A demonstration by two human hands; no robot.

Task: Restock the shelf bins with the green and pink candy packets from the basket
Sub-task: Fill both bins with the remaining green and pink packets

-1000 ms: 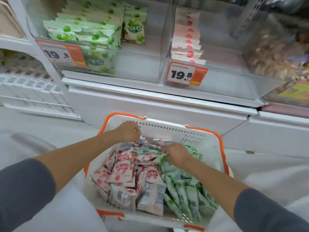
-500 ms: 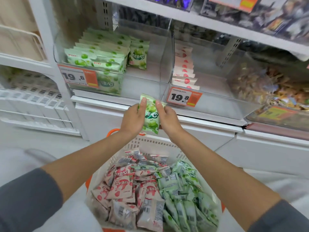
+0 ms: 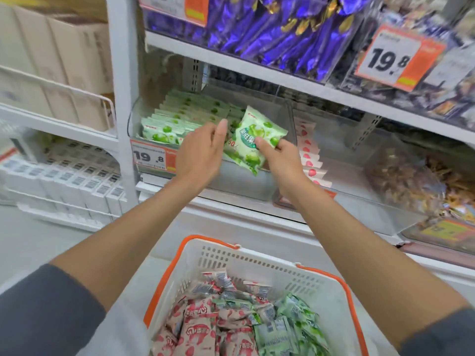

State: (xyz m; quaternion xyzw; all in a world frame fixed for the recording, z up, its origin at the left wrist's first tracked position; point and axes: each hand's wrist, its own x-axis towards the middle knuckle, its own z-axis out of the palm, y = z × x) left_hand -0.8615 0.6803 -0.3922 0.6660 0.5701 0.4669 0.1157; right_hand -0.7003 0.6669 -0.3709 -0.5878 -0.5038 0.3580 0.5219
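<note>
My right hand (image 3: 279,156) pinches a green candy packet (image 3: 253,140) at its lower right corner, tilted over the front wall of the clear left shelf bin (image 3: 239,186). My left hand (image 3: 203,152) hovers beside the packet with fingers straight, thumb near its left edge. Rows of green packets (image 3: 180,119) stand in the left part of that bin. The neighbouring clear bin (image 3: 359,181) holds a row of pink packets (image 3: 309,155). Below, a white basket with an orange rim (image 3: 257,265) holds pink packets (image 3: 203,327) on its left and green packets (image 3: 288,325) on its right.
Orange price tags (image 3: 151,156) sit on the bin fronts. Purple wrapped sweets (image 3: 270,29) fill the shelf above. A bin of brown snacks (image 3: 411,181) is to the right. White boxes (image 3: 64,176) line the rack on the left.
Both hands rose from the basket holding a green packet and reached the left bin. My left hand has let go of the packet; only my right hand holds it.
</note>
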